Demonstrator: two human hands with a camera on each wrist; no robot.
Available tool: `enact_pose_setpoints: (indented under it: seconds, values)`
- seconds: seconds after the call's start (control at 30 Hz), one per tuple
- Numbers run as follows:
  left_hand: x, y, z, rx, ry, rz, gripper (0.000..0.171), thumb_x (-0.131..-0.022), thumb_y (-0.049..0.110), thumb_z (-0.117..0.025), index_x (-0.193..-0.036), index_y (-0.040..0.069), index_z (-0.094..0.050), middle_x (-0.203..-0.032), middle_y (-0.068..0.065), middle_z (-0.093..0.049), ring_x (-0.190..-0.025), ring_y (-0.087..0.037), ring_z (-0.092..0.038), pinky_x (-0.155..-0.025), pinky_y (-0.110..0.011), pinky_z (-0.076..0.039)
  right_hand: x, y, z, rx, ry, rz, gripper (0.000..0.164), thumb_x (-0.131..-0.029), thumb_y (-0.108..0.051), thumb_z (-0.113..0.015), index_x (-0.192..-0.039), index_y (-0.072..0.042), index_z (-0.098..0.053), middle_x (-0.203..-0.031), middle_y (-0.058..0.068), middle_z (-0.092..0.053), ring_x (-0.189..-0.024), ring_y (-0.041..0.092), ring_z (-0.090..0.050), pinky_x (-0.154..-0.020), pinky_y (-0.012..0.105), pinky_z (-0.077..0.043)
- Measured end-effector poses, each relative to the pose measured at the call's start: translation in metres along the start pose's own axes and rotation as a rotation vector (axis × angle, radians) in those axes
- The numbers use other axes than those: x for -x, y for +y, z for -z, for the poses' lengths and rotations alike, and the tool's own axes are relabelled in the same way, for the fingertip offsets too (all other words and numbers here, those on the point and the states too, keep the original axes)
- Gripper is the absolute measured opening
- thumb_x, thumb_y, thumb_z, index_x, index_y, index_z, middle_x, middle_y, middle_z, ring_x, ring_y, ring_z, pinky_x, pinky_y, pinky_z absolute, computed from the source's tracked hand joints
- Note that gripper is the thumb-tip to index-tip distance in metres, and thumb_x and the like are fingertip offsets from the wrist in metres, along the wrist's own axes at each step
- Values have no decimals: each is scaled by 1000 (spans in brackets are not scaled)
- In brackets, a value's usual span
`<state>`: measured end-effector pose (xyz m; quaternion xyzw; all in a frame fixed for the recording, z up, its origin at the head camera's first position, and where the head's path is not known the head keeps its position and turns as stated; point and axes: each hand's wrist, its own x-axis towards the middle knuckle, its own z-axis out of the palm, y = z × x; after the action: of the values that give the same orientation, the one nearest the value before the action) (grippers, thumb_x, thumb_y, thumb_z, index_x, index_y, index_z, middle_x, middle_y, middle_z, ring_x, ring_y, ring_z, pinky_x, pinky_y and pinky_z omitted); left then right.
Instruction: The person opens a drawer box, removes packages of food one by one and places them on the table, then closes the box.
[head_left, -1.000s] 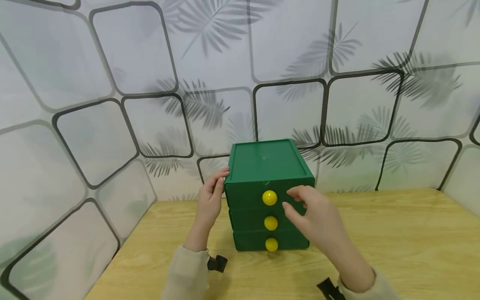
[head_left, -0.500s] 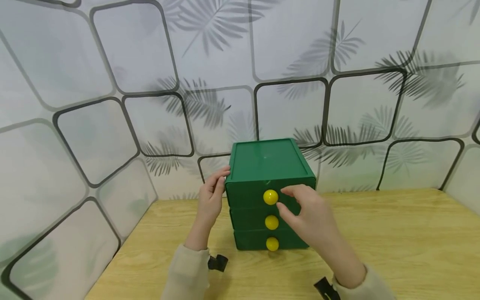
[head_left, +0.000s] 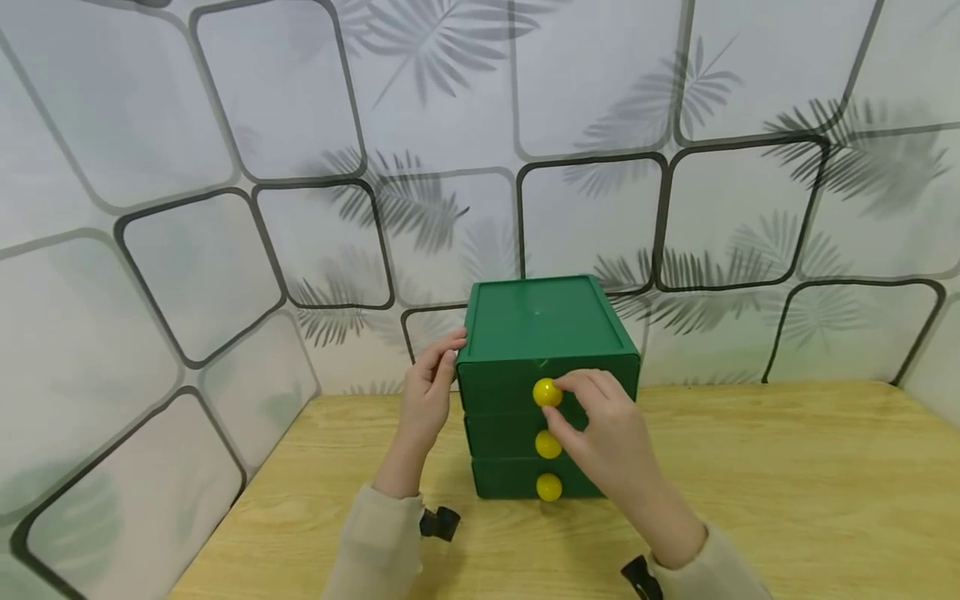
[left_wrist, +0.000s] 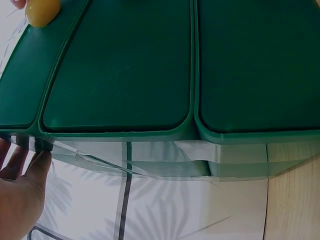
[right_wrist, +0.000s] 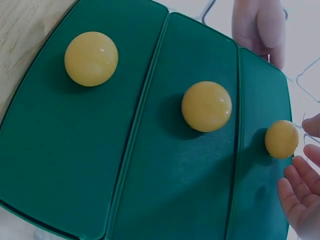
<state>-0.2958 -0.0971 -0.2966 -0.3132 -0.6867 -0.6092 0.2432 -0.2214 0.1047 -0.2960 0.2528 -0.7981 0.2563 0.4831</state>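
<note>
A green three-drawer cabinet [head_left: 547,321] stands on the table, its drawers all closed. Each drawer front bears a round yellow knob; the top knob [head_left: 547,392] is nearest my right hand [head_left: 607,429]. Thumb and forefinger reach to either side of that knob, and in the right wrist view a small gap shows between the fingertips and the knob [right_wrist: 281,139]. My left hand [head_left: 426,400] rests against the cabinet's upper left side, fingers fairly straight. From the left wrist view, this hand [left_wrist: 22,190] touches the cabinet's see-through side [left_wrist: 165,155].
The middle knob [head_left: 548,444] and bottom knob [head_left: 549,487] sit below. A wooden tabletop [head_left: 787,483] spreads around the cabinet. Behind and to the left rises a wall [head_left: 450,108] covered with a leaf and rounded-square pattern.
My right hand has moved left to the top knob, its thumb and forefinger now beside it. The left hand stays on the cabinet's side. The head view has shifted slightly.
</note>
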Motion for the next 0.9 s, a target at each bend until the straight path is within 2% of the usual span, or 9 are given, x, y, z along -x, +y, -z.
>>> enact_pose_setpoints:
  seconds: [0.23, 0.53, 0.9]
  values:
    - [2, 25, -2, -17, 5, 11, 25, -94, -1, -35, -110, -14, -51, -123, -24, -46, -117, -29, -41, -92, -35, -39, -5, 1, -9, 25, 16, 20, 26, -64, -6, -77, -85, -4, -62, -86, 5, -59, -82, 19, -53, -68, 30, -48]
    - [2, 27, -3, -35, 8, -9, 25, -94, -2, -35, -110, -14, -52, -123, -24, -47, -117, -30, -41, -94, -35, -36, -4, 2, -14, 58, -10, 36, 25, -64, -7, -77, -85, -4, -64, -85, 5, -59, -79, 19, -53, -64, 28, -49]
    - [2, 28, -2, -60, 6, 4, 25, -94, -2, -35, -109, -13, -52, -123, -23, -47, -117, -30, -41, -94, -34, -36, -1, 2, -15, 86, -55, 61, 31, -62, -5, -79, -89, -1, -64, -89, 8, -56, -80, 21, -51, -63, 27, -49]
